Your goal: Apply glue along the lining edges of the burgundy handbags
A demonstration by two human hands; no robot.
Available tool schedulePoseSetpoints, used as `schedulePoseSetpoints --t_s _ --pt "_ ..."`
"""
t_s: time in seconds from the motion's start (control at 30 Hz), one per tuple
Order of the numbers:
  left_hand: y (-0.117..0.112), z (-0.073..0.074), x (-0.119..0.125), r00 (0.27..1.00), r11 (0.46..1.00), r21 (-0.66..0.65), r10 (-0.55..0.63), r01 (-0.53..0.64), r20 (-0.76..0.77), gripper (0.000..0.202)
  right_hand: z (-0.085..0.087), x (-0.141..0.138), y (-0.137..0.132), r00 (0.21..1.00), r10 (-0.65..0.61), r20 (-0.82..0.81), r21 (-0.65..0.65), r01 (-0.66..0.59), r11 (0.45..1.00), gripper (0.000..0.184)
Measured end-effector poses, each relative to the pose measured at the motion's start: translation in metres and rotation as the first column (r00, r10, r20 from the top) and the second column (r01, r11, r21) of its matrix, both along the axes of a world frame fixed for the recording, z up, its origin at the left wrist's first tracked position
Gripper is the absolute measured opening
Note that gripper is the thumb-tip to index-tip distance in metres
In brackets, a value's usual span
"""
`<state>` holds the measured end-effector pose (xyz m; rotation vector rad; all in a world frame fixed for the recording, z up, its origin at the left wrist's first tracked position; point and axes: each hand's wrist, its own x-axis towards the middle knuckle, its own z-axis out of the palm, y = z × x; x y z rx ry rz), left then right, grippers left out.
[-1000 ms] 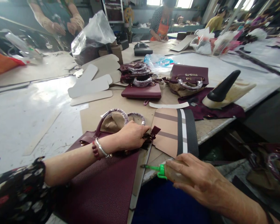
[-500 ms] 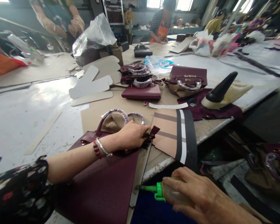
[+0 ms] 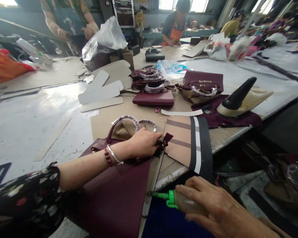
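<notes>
A large burgundy handbag (image 3: 119,195) with two plastic-wrapped handles lies on its side along the table's front edge. My left hand (image 3: 145,142) is closed on its top corner, beside a small burgundy tab (image 3: 168,138); the fingertips are partly hidden. In my right hand (image 3: 208,201) is a squeeze bottle (image 3: 188,200) with a green cap and thin nozzle, fingers wrapped round it. The nozzle tip points left and meets or nearly meets the bag's side edge; whether it touches, I cannot tell. A striped tan, black and white panel (image 3: 181,142) lies just right of the bag.
Behind are smaller burgundy handbags (image 3: 154,97), pale card pieces (image 3: 101,89) and a white strip (image 3: 182,112). A black horn-shaped tool (image 3: 239,94) rests on burgundy cloth (image 3: 248,119) at right. A plastic bag (image 3: 106,39) stands at the back. Co-workers are across the table.
The whole view has shifted slightly, so things sit a little farther right. Both hands keep their holds, and the nozzle stays by the bag's side edge.
</notes>
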<state>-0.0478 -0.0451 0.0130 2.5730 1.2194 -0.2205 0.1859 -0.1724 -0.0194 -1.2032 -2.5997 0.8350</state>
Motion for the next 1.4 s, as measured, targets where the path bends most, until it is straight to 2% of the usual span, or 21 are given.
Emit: schedulePoseSetpoints --t_s 0.1,0.3,0.47,0.57,0.67,0.77,0.9,0.97,1.03,1.2,1.27,1.4 --pt "-0.001 -0.003 -0.001 1.0 1.0 0.019 -0.022 0.022 0.001 0.013 -0.003 -0.002 -0.002 0.999 -0.044 -0.021 0.037 0.045 0.998 0.052" --pt "-0.005 0.004 -0.004 0.998 0.995 0.089 -0.053 0.055 -0.032 0.015 0.007 -0.006 -0.012 0.999 0.041 0.021 -0.129 -0.038 0.991 0.052" --pt "-0.006 0.023 -0.007 0.994 0.981 0.157 -0.107 0.111 -0.032 0.018 0.009 -0.001 -0.013 1.0 -0.02 -0.014 -0.11 0.019 0.994 0.049" --pt "-0.004 0.042 -0.008 0.99 0.955 0.265 -0.12 0.136 -0.076 0.018 0.01 0.003 -0.012 0.997 -0.054 -0.051 -0.089 0.05 0.995 0.05" --pt "0.0 0.062 -0.008 0.986 0.899 0.411 -0.111 0.154 -0.125 0.015 0.014 0.005 -0.009 0.993 -0.093 -0.069 -0.05 0.09 0.995 0.052" --pt "0.004 0.074 -0.008 0.977 0.792 0.574 -0.146 0.208 -0.153 0.011 0.015 0.006 -0.003 0.987 -0.151 -0.063 0.004 0.152 0.988 0.049" --pt "0.0 0.074 -0.008 0.95 0.591 0.75 -0.266 0.295 -0.165 0.012 0.007 0.008 0.005 0.978 -0.196 -0.068 0.099 0.202 0.974 0.045" --pt "-0.005 0.071 -0.008 0.941 0.531 0.794 -0.303 0.298 -0.151 0.014 0.003 0.008 0.007 0.977 -0.204 -0.064 0.153 0.211 0.965 0.043" --pt "-0.01 0.068 -0.007 0.94 0.51 0.809 -0.31 0.29 -0.142 0.016 0.001 0.008 0.008 0.976 -0.211 -0.053 0.195 0.217 0.956 0.043" --pt "-0.019 0.067 -0.008 0.936 0.525 0.799 -0.33 0.293 -0.126 0.016 0.002 0.007 0.018 0.975 -0.222 -0.03 0.327 0.219 0.919 0.041" --pt "-0.02 0.068 -0.008 0.935 0.515 0.804 -0.33 0.296 -0.133 0.016 0.003 0.006 0.023 0.972 -0.235 -0.02 0.375 0.225 0.899 0.039" --pt "-0.022 0.069 -0.007 0.932 0.493 0.814 -0.326 0.308 -0.156 0.016 0.002 0.003 0.031 0.97 -0.242 -0.003 0.39 0.224 0.893 0.034"
